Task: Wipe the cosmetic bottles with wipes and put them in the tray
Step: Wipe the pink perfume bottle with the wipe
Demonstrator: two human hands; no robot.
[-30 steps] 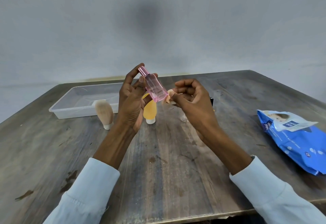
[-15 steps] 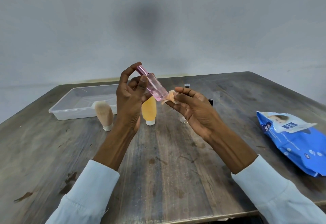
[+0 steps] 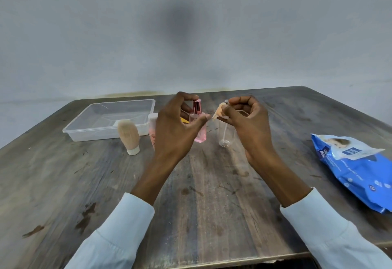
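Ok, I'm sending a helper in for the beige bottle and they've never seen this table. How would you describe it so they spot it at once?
Start at the clear plastic tray at the table's far left. Directly in front of its near wall stands the beige bottle, upside down on its white cap, left of the left hand. Its neighbours are pink or clear; it alone is opaque tan and rounded.

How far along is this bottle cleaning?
Early. The clear plastic tray holds no bottle. The left hand holds the pink glass bottle upright; the right hand pinches a crumpled wipe. The beige tube and clear pump bottle remain on the wooden table.
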